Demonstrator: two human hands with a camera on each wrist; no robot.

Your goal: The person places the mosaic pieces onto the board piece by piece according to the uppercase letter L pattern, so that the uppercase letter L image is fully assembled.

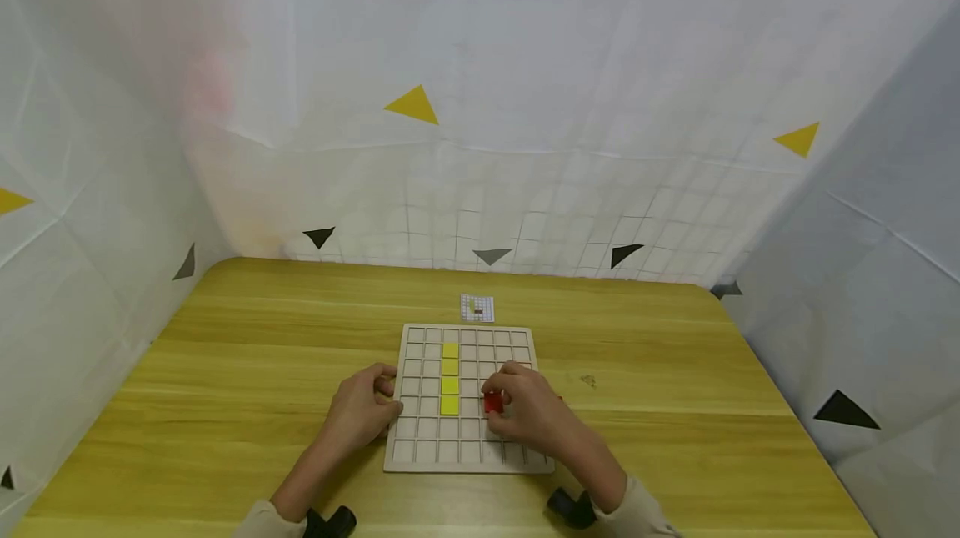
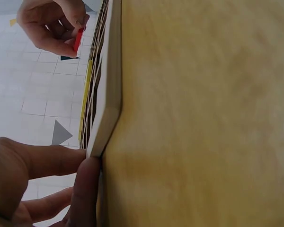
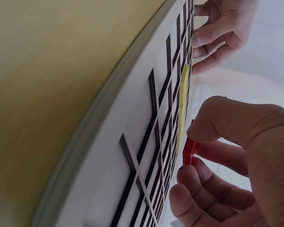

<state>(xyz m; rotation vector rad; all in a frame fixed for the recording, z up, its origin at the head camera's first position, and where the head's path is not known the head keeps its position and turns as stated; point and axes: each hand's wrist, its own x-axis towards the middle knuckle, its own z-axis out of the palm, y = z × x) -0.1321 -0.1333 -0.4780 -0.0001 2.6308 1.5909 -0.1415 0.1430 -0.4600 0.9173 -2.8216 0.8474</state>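
A pale wooden grid board (image 1: 468, 465) lies on the table, with a column of several yellow square tiles (image 1: 450, 385) in its cells. At its left edge my left hand (image 1: 362, 406) holds the rim between thumb and finger, as the left wrist view shows up close. My right hand (image 1: 528, 406) is over the right half of the board and pinches a red square tile (image 1: 492, 402). Seen from the right wrist, that tile (image 3: 189, 149) stands tilted on edge between thumb and fingers. Whether it touches the board cannot be told.
A small printed card (image 1: 477, 308) with a grid pattern lies beyond the board's far edge. A bit of red (image 1: 560, 398) shows just right of the board, mostly hidden by the right hand. White sheets (image 1: 480, 62) with triangles enclose the wooden table (image 1: 675, 371).
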